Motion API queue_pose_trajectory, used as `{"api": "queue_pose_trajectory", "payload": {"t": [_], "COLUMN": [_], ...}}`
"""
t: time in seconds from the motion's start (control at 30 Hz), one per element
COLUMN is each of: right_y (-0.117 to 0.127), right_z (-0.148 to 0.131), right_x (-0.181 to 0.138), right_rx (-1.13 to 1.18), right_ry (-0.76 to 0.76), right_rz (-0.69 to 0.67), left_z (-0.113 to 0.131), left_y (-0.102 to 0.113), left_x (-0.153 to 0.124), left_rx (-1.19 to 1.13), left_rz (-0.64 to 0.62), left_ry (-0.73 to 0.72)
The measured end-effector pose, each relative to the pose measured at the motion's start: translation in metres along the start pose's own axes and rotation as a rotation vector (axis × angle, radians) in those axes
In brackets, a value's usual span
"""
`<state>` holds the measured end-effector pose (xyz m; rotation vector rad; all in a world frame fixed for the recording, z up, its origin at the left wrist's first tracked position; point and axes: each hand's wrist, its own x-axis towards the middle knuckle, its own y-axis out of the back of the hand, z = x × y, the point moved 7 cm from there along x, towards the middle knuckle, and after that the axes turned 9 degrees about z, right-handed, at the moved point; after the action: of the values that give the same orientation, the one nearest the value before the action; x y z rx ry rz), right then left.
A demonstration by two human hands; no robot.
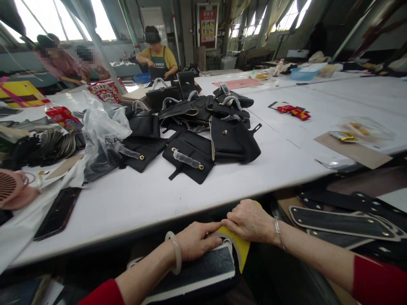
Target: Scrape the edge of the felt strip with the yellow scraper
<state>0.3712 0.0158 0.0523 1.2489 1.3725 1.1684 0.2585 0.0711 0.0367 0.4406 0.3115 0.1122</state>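
Below the table's near edge, low in the head view, lies a black bag piece with a dark flat panel, pale edging and a yellow lining along its far right side. My left hand lies over its top, thumb and fingers closing on the edge beside the yellow. Right against it, my right hand is curled in a fist around the yellow lining. The fingertips of the two hands meet. What lies under my fingers is hidden.
Black handbags with plastic-wrapped handles are heaped on the white table. A plastic bag, phone and pink fan are at left. Black strips lie at right. A person works across the table.
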Motion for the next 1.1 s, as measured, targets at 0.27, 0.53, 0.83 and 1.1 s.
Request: {"api": "queue_pose_trajectory", "payload": {"t": [0.27, 0.53, 0.83, 1.1], "right_y": [0.006, 0.006, -0.003, -0.005], "right_z": [-0.007, -0.011, -0.015, -0.019], "right_x": [0.000, -0.001, -0.007, -0.012], "right_rx": [-0.104, -0.128, -0.118, -0.105], "right_ry": [0.061, -0.001, -0.056, -0.088], "right_rz": [0.001, -0.060, -0.090, -0.059], "left_z": [-0.003, -0.001, 0.005, 0.005], "left_y": [-0.002, -0.003, -0.004, -0.007], "left_x": [0.000, -0.002, -0.007, -0.008], "left_rx": [0.064, 0.142, 0.226, 0.212], "left_rz": [0.007, 0.022, 0.011, 0.009], "left_ry": [-0.021, -0.052, -0.065, -0.089]}}
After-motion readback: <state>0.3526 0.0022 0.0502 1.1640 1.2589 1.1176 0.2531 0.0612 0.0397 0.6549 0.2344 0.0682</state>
